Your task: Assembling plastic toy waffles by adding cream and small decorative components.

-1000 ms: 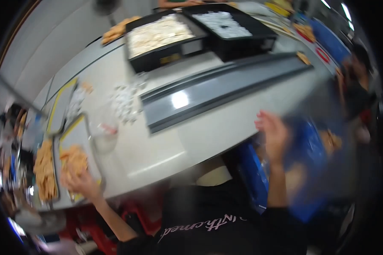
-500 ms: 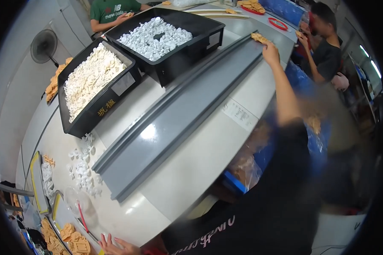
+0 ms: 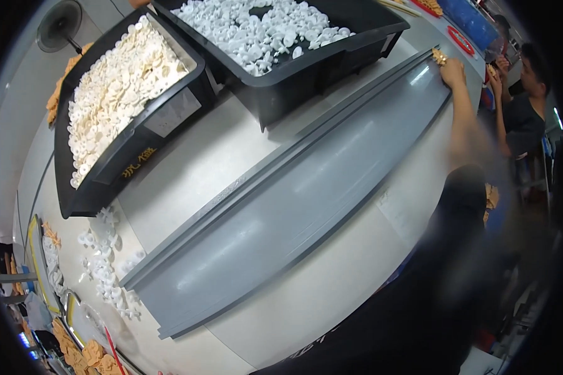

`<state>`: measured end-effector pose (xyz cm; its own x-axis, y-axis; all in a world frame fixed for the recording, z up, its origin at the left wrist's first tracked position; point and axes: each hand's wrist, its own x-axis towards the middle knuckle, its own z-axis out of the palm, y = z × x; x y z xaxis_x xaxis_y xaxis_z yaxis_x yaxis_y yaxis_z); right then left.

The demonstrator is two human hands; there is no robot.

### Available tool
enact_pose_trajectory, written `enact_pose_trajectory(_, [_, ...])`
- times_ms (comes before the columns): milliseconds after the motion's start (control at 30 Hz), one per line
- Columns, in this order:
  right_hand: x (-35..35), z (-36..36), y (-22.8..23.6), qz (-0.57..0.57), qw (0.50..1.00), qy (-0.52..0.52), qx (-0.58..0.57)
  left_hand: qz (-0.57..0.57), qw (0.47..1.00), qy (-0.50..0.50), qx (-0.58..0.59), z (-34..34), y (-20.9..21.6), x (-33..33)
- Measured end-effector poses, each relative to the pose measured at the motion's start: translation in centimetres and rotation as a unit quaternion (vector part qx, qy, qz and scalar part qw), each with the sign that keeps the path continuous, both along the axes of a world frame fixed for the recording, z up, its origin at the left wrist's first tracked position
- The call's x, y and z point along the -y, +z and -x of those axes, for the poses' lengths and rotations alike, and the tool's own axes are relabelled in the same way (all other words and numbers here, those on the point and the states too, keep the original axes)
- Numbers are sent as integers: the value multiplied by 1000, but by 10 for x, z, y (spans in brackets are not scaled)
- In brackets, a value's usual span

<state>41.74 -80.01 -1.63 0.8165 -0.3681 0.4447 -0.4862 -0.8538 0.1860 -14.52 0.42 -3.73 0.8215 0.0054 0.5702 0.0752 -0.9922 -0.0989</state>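
A long grey channel-shaped tray [image 3: 281, 206] lies slantwise across the white table. At its far right end my right hand [image 3: 453, 73] is closed on a small tan moulded piece [image 3: 439, 57], held at the tray's corner. The fingers partly cover the piece, so its full shape is hidden. My left hand is out of the picture. Loose white plastic parts [image 3: 106, 275] lie on the table by the tray's near left end.
Behind the tray stand two black bins, one [image 3: 116, 172] full of cream parts, the other [image 3: 331, 59] of white parts. Tan pieces [image 3: 94, 356] and a red stick [image 3: 114, 350] lie lower left. A co-worker [image 3: 525, 106] is at the right, near a red ring [image 3: 460, 40].
The view has shifted, so the bins and tray appear larger. My right hand still grips the tan piece at the tray's far end. My left hand has left the lower edge.
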Motion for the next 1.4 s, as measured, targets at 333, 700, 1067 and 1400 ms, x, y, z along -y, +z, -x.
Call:
enact_pose_trajectory(333, [-68, 29, 12, -21, 999, 26, -40, 43, 998, 32, 40, -5, -3, 7])
enact_pose_trajectory(700, [-188, 111, 7, -156, 958, 239, 33, 134, 979, 77, 131, 7, -18, 6])
enact_pose_trajectory(1067, [-373, 215, 0, -261, 887, 374, 69, 186, 961, 40, 200, 10, -14, 8])
enact_pose_trajectory(1400, [-549, 308, 13, -339, 806, 484, 31, 266, 946, 10, 186, 11, -9, 7])
